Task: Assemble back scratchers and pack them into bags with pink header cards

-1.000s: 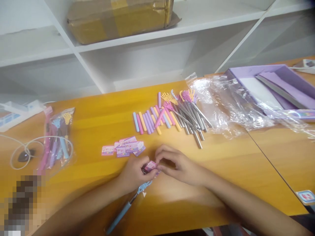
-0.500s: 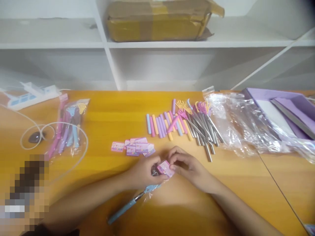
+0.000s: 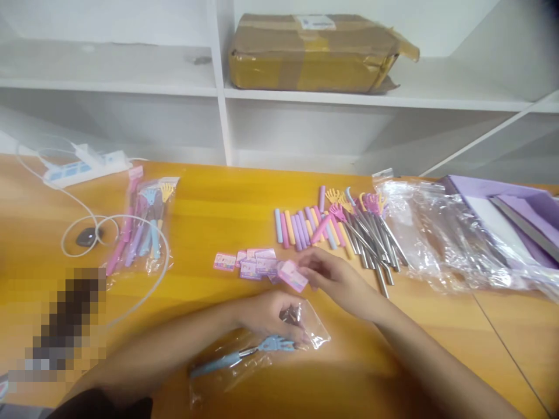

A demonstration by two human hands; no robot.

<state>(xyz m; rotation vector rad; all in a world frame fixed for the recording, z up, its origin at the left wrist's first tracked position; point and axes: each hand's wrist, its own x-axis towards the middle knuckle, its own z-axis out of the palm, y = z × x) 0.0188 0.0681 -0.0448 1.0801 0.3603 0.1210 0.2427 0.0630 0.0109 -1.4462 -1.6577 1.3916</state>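
My left hand [image 3: 275,317] is closed on the top part of a clear plastic bag [image 3: 317,329]. A blue back scratcher [image 3: 276,344] with a hand-shaped head and a blue handle appears to lie inside this bag, slanting down to the left. Between the fingertips of my right hand [image 3: 334,282] is a small pink printed card [image 3: 292,276], held apart from the bag. Just left of it, similar cards [image 3: 257,265] lie overlapping on the table.
Coloured handle sleeves [image 3: 301,227] and metal back scratcher rods [image 3: 367,233] lie behind my right hand. Clear bags [image 3: 419,233] and a purple box [image 3: 463,195] are at right. At left are bagged back scratchers [image 3: 148,224], a white cable [image 3: 163,250] and a power strip [image 3: 89,167].
My right hand has moved the pink card up and away from my left hand, towards the loose cards. The bag's corner now shows beyond my left hand. The whole view has shifted slightly.
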